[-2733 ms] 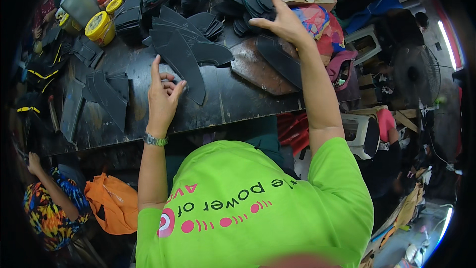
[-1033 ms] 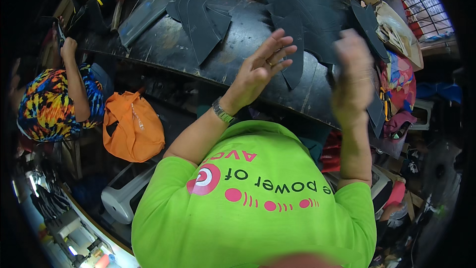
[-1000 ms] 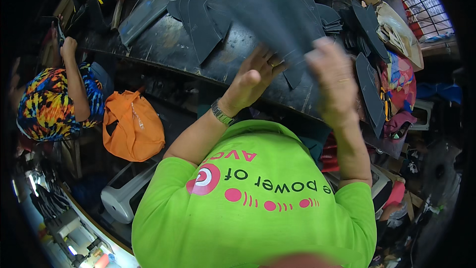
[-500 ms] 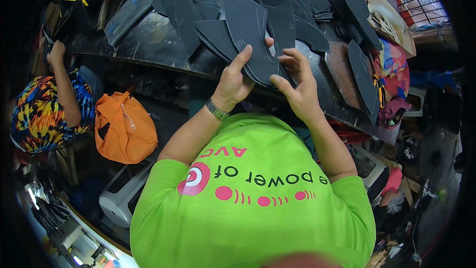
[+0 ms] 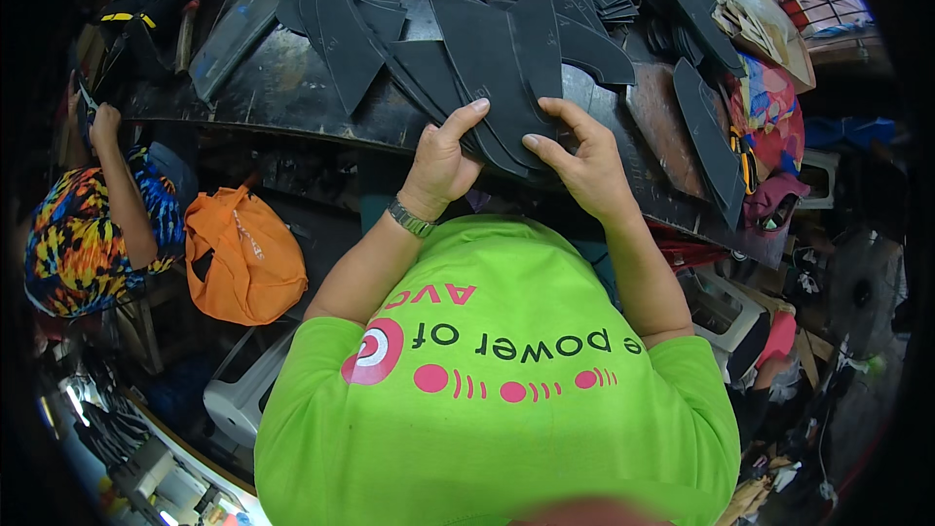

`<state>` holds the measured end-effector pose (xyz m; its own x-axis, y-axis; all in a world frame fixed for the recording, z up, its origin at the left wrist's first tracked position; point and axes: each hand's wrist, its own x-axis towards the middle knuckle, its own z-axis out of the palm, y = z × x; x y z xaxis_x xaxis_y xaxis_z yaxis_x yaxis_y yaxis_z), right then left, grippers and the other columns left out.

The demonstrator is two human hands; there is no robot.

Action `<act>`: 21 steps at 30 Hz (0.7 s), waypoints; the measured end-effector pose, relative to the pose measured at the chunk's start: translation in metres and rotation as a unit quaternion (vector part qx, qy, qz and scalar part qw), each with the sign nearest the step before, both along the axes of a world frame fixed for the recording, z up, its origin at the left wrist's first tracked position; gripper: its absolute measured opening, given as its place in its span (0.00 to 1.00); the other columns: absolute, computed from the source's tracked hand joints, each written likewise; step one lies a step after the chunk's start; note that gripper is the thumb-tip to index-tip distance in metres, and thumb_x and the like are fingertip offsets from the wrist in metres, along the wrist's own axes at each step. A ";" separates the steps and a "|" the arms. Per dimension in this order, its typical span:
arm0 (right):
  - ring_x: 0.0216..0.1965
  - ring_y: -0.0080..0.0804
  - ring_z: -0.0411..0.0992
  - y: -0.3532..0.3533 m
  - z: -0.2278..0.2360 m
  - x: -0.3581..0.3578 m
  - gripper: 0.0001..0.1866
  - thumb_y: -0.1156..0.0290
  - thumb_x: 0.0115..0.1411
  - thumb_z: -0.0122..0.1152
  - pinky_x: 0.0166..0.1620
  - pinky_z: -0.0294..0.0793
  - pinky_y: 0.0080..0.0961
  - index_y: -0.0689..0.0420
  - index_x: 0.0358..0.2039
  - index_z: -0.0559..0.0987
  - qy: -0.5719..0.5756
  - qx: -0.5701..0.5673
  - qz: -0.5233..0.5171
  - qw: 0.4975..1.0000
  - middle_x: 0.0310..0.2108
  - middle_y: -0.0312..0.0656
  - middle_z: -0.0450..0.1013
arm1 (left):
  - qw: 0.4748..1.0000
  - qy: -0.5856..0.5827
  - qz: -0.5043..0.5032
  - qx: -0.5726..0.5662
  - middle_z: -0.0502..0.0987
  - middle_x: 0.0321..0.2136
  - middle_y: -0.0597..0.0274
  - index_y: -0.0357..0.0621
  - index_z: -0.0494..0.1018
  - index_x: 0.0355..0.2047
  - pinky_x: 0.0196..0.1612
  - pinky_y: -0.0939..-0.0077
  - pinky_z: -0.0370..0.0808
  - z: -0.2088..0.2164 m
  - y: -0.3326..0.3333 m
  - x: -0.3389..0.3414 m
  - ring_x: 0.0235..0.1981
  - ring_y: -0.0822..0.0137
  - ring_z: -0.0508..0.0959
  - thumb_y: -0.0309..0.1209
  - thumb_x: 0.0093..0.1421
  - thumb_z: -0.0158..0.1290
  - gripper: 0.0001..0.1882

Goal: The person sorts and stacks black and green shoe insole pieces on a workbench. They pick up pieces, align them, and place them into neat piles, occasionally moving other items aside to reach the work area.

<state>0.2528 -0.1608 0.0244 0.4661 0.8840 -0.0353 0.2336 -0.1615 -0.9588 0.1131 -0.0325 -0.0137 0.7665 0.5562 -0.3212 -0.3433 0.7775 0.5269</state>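
My left hand [image 5: 444, 161], with a watch on its wrist, grips the near end of a fanned stack of black cut-out panels [image 5: 492, 68], its thumb lying on top and its other fingers hidden beneath. My right hand [image 5: 589, 161] pinches the panels' right edge between thumb and forefinger; its remaining fingers are mostly hidden. A curved panel [image 5: 538, 34] lies along the right side of that stack, overlapping it. The held pieces rest partly on the dark table [image 5: 273, 78], with their narrow ends over its near edge. Pale marks show on some panels.
More black panels [image 5: 346, 49] lie left of the stack, with others [image 5: 696, 15] at the right. A clear ruler-like slab [image 5: 234, 34] is at the table's left. An orange bag [image 5: 243, 253] hangs below. Another person's hand [image 5: 105, 127] holds scissors at far left.
My right hand has gone from spread fingers beside the stack to a pinch on its right edge. The curved right-hand panel now lies against the held ones. My left hand keeps its grip.
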 end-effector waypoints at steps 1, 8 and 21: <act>0.44 0.24 0.74 0.001 0.001 -0.001 0.18 0.74 0.62 0.66 0.50 0.73 0.22 0.66 0.50 0.77 -0.010 0.002 -0.010 1.000 0.44 0.41 0.76 | 1.000 -0.026 0.005 0.015 0.77 0.51 0.47 0.30 0.69 0.55 0.58 0.61 0.77 0.000 0.000 -0.002 0.52 0.56 0.79 0.26 0.67 0.47 0.18; 0.41 0.22 0.74 0.029 0.012 0.000 0.13 0.69 0.67 0.61 0.48 0.73 0.20 0.63 0.47 0.79 -0.036 0.074 -0.014 0.997 0.40 0.37 0.77 | 0.996 -0.057 0.063 0.021 0.80 0.46 0.49 0.30 0.73 0.50 0.53 0.61 0.80 -0.004 0.015 -0.046 0.47 0.57 0.82 0.25 0.64 0.51 0.15; 0.58 0.55 0.65 0.194 -0.017 -0.073 0.53 0.45 0.44 0.77 0.53 0.69 0.46 0.54 0.65 0.62 -0.424 0.038 0.048 0.904 0.60 0.57 0.62 | 0.949 -0.047 0.302 0.077 0.73 0.55 0.46 0.27 0.65 0.59 0.63 0.58 0.70 -0.006 0.087 -0.138 0.56 0.53 0.75 0.32 0.65 0.48 0.26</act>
